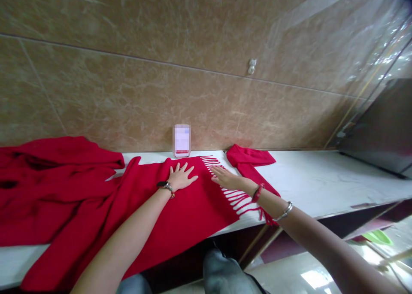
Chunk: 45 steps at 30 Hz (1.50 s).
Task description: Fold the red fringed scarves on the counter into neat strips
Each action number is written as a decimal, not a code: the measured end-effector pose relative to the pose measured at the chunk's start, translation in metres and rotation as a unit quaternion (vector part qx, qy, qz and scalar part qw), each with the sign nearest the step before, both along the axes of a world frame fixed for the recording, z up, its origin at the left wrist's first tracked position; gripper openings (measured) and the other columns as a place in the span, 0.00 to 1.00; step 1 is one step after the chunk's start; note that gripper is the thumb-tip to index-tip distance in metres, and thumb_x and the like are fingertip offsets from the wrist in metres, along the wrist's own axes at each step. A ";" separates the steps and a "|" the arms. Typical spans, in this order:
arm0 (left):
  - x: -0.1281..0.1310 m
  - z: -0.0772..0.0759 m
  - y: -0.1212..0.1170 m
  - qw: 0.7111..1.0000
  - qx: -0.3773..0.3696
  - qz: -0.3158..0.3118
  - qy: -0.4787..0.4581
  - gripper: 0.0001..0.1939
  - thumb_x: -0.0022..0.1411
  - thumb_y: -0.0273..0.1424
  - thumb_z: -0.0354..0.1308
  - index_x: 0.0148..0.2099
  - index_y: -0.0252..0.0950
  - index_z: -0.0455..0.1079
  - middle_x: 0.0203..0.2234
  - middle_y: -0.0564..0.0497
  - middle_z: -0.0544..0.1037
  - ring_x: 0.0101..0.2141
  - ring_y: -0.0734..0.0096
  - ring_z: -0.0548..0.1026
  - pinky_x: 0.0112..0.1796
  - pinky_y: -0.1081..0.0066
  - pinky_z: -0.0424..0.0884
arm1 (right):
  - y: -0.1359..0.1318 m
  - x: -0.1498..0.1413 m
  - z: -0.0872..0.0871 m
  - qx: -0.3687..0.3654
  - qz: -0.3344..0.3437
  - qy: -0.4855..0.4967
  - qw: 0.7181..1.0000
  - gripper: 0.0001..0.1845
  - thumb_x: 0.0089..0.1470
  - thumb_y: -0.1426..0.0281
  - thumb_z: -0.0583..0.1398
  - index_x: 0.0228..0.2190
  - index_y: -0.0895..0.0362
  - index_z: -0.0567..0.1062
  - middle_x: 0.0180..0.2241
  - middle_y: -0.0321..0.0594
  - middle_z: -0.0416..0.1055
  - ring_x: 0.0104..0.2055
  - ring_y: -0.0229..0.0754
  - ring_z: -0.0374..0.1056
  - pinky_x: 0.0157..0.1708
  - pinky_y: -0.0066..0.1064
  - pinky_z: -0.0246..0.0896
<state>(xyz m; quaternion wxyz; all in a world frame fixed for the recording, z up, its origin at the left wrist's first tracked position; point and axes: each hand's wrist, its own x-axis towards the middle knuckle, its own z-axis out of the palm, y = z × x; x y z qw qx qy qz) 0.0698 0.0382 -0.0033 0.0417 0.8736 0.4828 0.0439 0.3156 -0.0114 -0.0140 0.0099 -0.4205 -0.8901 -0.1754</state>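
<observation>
A red fringed scarf (193,208) lies spread on a white tabletop, its fringe pointing right and its front edge hanging over the table's edge. My left hand (182,178) rests flat on the scarf with the fingers spread. Over the fringed end is my right hand (227,178), fingers stretched out and pointing left; whether it presses the cloth or hovers just above I cannot tell. Neither hand grips anything. Beyond my right wrist lies another red fringed cloth (252,159), folded at an angle and partly hidden by my forearm.
More red cloth (48,191) lies heaped at the left. A phone (182,141) leans upright against the brown marbled wall (206,101). The white tabletop (315,174) runs right to a dark grey box-like object (383,126). A green basin (378,237) sits low at the right.
</observation>
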 end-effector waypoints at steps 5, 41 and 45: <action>0.000 0.004 -0.001 1.000 -0.014 0.003 0.016 0.39 0.56 0.59 0.32 0.64 0.45 0.45 0.63 0.46 0.44 0.60 0.39 0.40 0.51 0.38 0.40 | -0.009 0.030 -0.027 -0.008 -0.010 -0.005 1.000 0.16 0.57 0.74 0.51 0.45 0.61 0.70 0.55 0.59 0.58 0.58 0.56 0.52 0.48 0.53 0.58; -0.121 -0.001 0.038 0.980 0.081 0.166 0.075 0.23 0.66 0.38 0.37 0.60 0.40 0.56 0.58 0.44 0.58 0.57 0.57 0.56 0.52 0.55 0.55 | 0.055 -0.055 -0.015 -0.075 -0.180 0.182 0.964 0.25 0.60 0.62 0.43 0.56 0.56 0.58 0.59 0.45 0.53 0.62 0.46 0.44 0.56 0.44 0.44; -0.150 0.011 0.041 0.963 0.171 0.160 0.131 0.20 0.64 0.36 0.42 0.56 0.37 0.62 0.56 0.42 0.61 0.57 0.55 0.56 0.53 0.56 0.52 | 0.056 -0.057 -0.014 -0.074 -0.187 0.194 0.960 0.25 0.60 0.62 0.43 0.56 0.58 0.59 0.59 0.47 0.53 0.61 0.46 0.45 0.56 0.44 0.44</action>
